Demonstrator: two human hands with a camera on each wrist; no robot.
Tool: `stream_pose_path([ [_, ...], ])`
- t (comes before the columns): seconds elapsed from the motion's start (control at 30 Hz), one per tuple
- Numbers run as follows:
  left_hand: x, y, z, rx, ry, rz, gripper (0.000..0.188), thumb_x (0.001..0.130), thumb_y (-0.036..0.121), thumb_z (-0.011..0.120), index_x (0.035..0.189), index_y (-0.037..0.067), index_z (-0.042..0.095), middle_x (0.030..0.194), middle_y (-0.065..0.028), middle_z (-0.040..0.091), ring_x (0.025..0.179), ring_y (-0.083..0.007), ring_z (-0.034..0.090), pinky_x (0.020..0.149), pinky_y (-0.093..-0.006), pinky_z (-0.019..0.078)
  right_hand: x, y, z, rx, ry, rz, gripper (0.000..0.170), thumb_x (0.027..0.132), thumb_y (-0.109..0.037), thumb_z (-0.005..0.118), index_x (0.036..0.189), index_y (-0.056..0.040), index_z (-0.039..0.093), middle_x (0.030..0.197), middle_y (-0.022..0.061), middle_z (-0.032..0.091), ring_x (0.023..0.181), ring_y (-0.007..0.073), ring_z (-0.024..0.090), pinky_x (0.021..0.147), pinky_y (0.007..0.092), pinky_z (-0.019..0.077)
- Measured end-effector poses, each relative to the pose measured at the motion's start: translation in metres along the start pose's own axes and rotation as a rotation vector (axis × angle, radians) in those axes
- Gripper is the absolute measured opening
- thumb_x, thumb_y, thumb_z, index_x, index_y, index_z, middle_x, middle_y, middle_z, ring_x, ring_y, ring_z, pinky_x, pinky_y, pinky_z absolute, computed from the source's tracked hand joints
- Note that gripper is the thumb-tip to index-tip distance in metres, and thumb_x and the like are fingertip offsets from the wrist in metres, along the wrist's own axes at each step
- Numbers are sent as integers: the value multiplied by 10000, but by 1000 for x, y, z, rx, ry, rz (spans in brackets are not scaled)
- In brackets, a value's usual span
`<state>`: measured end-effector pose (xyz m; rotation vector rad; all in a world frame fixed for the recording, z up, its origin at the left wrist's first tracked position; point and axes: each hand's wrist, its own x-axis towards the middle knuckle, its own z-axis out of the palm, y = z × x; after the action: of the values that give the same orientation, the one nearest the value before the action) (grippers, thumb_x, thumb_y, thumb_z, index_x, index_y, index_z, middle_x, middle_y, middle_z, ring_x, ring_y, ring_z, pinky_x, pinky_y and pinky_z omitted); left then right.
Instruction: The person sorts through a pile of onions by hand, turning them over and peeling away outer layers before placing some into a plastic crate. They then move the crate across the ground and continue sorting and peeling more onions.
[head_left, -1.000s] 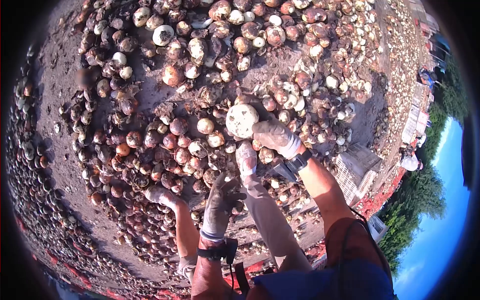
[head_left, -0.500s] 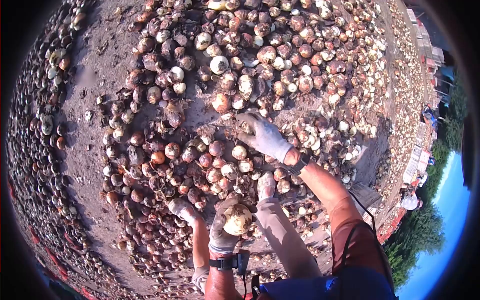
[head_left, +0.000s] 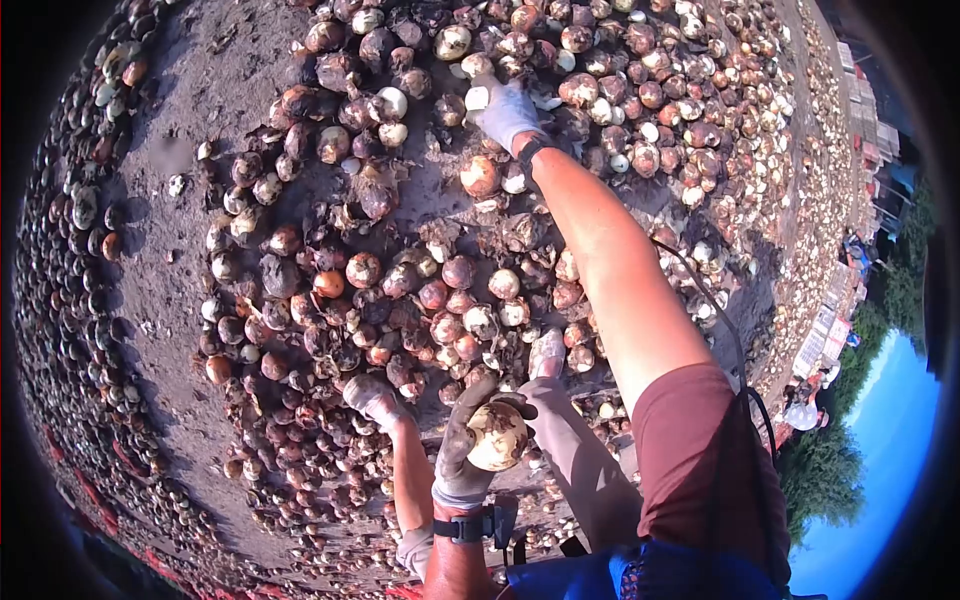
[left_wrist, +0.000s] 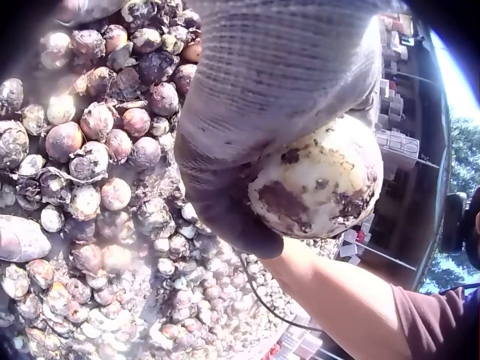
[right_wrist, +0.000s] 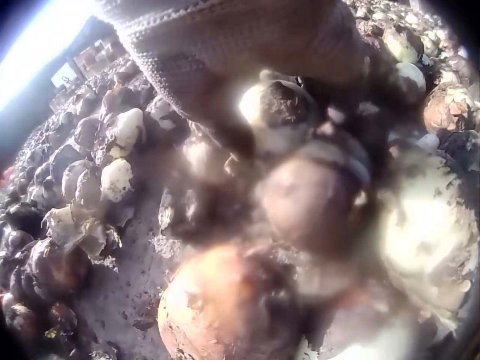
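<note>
My left hand (head_left: 468,450), in a dirty grey-white glove, holds a large pale onion (head_left: 497,437) above the ground near my body. In the left wrist view the same onion (left_wrist: 319,180) shows brown peeling patches, with a dark gloved thumb or finger (left_wrist: 255,236) curled beneath it. My right arm is stretched far forward, and the gloved right hand (head_left: 507,112) grips a white onion (head_left: 477,99) among the others on the soil. Up close, a pale onion with a dark patch (right_wrist: 277,109) sits under the glove. Most of the right fingertips are hidden.
Onions cover the soil in broad rows. An orange-brown onion (head_left: 479,176) lies below my right wrist. My two feet, one foot (head_left: 372,400) at left and another foot (head_left: 547,353) at right, stand among onions. Crates (head_left: 825,335) and a person (head_left: 802,415) are at far right.
The large onion passed from my right hand to my left hand, which has drawn it back. My right hand then reached forward, from bare to gripping another onion.
</note>
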<state>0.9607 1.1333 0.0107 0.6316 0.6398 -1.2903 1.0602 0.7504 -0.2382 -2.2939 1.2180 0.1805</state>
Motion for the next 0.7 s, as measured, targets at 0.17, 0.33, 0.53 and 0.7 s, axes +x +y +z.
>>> stream_pose_path([
  [0.17, 3, 2, 1, -17, -65, -15, 972, 705, 460, 734, 1518, 145, 304, 1202, -290, 571, 1036, -361, 634, 795, -406, 589, -71, 33, -26, 1024, 25, -112, 560, 703, -120, 818, 1191, -126, 544, 1189, 30, 576, 1013, 155, 586, 881, 311, 491],
  [0.33, 1, 18, 19, -46, -65, -29, 1215, 654, 413, 805, 1557, 256, 6, 1411, -271, 438, 1028, -386, 632, 822, -445, 573, -241, -40, -118, 1439, -516, -11, 932, 714, -289, 795, 1484, -125, 298, 1348, 113, 498, 1258, 254, 506, 1079, 393, 386],
  [0.53, -11, 26, 20, -11, 2, 6, 1112, 663, 529, 784, 1521, 156, 184, 1380, -246, 471, 1043, -347, 625, 846, -430, 567, -320, -68, -139, 772, -589, -607, 626, 836, -125, 716, 1393, -109, 430, 1479, 201, 378, 1358, 403, 378, 1109, 495, 318],
  [0.7, -23, 23, -4, -119, 32, 2, 1012, 708, 548, 741, 1474, 105, 250, 1341, -237, 502, 1048, -342, 624, 860, -433, 560, -309, -74, -160, 879, -691, -664, 461, 864, -160, 674, 1297, -100, 528, 1434, 196, 439, 1302, 402, 437, 1078, 515, 348],
])
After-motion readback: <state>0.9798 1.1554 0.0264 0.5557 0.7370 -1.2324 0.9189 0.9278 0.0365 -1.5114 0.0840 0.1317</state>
